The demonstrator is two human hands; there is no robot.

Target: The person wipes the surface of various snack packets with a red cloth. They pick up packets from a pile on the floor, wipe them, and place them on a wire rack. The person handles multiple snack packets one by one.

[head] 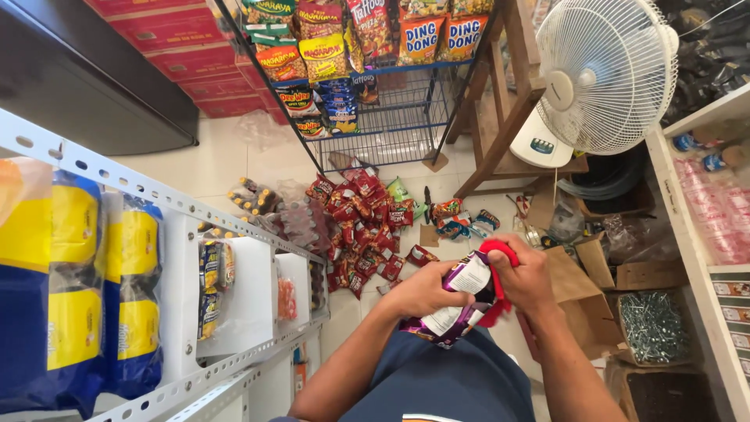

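We observe the left hand (426, 291) closed around a purple and white snack packet (461, 301), held in front of our body above the floor. The right hand (522, 275) is clenched on a red cloth (500, 252), pressed against the packet's upper edge. Below, a heap of red snack packets (363, 227) lies on the tiled floor (211, 164). A metal shelf (156, 195) with blue and yellow bags (74, 281) stands to the left; a white fan (605, 74) stands upper right.

Pale tiled floor (211, 160), white fan (605, 74), metal shelving (156, 199), wire rack (391, 117)
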